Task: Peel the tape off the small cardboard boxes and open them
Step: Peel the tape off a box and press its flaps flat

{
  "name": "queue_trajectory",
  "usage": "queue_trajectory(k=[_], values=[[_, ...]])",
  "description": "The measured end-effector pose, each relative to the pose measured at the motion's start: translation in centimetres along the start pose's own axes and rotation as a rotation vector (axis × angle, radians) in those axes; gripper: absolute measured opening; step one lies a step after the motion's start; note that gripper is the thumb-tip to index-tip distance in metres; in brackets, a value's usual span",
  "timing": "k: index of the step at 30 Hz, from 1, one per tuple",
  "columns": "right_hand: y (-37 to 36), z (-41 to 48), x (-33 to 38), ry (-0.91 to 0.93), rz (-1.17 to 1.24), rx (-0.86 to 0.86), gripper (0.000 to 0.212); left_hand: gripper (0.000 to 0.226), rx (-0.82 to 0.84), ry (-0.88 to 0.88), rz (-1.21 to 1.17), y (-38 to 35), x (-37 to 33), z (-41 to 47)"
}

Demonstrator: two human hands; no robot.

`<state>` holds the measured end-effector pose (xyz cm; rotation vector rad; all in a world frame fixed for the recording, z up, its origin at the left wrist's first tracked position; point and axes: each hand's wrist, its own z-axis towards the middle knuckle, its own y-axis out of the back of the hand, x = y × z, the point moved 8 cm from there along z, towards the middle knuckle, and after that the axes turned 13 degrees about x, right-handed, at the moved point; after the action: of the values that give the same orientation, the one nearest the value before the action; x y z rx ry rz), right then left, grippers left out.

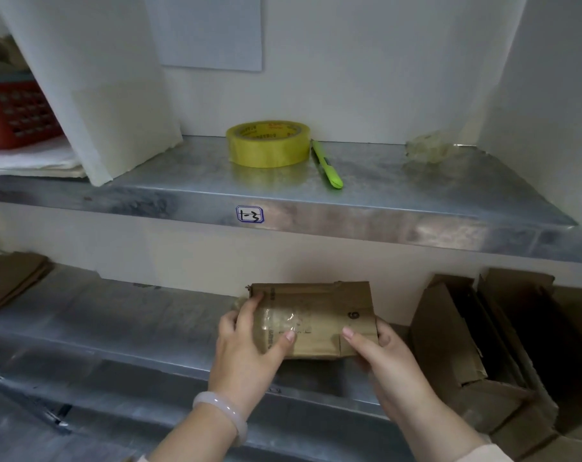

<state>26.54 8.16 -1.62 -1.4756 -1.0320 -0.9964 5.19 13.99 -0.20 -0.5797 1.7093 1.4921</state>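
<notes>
Gripped at both ends by the front edge of the lower shelf (133, 321), near its middle: small cardboard box (319, 315), left hand (246, 348) curled round one end, thumb at the wrinkled clear tape (279, 320), right hand (383, 355) clasping the other. Likely light, thin-walled, easily crushed; best peeled slowly from a lifted tape edge.

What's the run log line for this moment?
phase: tape peel; left hand: holds small cardboard box, thumb at clear tape; right hand: holds box; box: taped shut
</notes>
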Motion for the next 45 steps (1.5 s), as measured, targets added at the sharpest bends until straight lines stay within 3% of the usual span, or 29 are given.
queue_trajectory(k=[1,4,7,16,26,33,40,45], values=[[0.2,0.1,0.0,0.005,0.028,-0.015,0.083,0.074,0.001,-0.006,-0.001,-0.1,-0.1,0.0],[0.2,0.2,0.9,0.020,-0.030,-0.054,0.039,0.071,-0.033,-0.025,0.040,0.1,-0.8,-0.1],[0.2,0.3,1.8,0.037,-0.122,-0.072,0.024,0.059,-0.126,-0.127,0.225,0.8,-2.5,-0.2],[-0.3,0.2,2.0,0.047,-0.175,-0.080,0.025,0.031,-0.134,-0.188,0.245,1.4,-4.4,0.7],[-0.2,0.0,1.8,0.053,-0.234,-0.086,0.029,0.028,-0.219,-0.144,0.459,1.9,-4.7,1.5],[0.3,-0.2,2.2,0.063,-0.285,-0.129,0.026,0.028,-0.189,-0.478,0.599,0.7,-6.2,0.5],[0.3,-0.6,2.4,0.058,-0.289,-0.129,0.025,0.019,-0.243,-0.661,0.667,0.6,-6.3,-0.5],[0.3,-0.7,2.5,0.058,-0.335,-0.121,0.026,0.013,-0.254,-0.682,0.642,0.6,-7.0,-0.6]])
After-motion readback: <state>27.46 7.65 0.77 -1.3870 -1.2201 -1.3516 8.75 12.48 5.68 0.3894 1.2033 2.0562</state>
